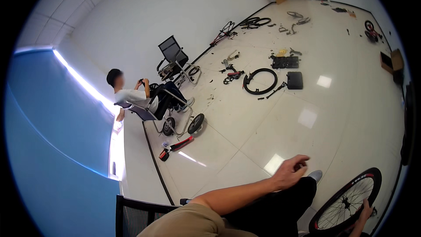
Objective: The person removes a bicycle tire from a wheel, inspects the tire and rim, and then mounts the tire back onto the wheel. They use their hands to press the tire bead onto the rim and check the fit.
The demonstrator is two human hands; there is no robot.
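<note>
At the lower right, my right hand [365, 213] grips the tyre of a black spoked bicycle wheel [345, 202] with red and white marks on its rim. The wheel leans at a slant beside my leg. My left hand [290, 173] hangs over my black-trousered knee with its fingers loosely bent and apart, and I see nothing in it. Its arm crosses my lap from the lower left. A grey shoe [315, 175] shows just past that hand.
A person [136, 96] sits in a chair at the left, near small wheels [196, 123] and a red-black part [181, 144]. A loose tyre [260, 81], an open toolbox [285, 62], a black case [294, 80] and bicycle frames [224, 33] lie farther off. An empty chair [174, 57] stands behind.
</note>
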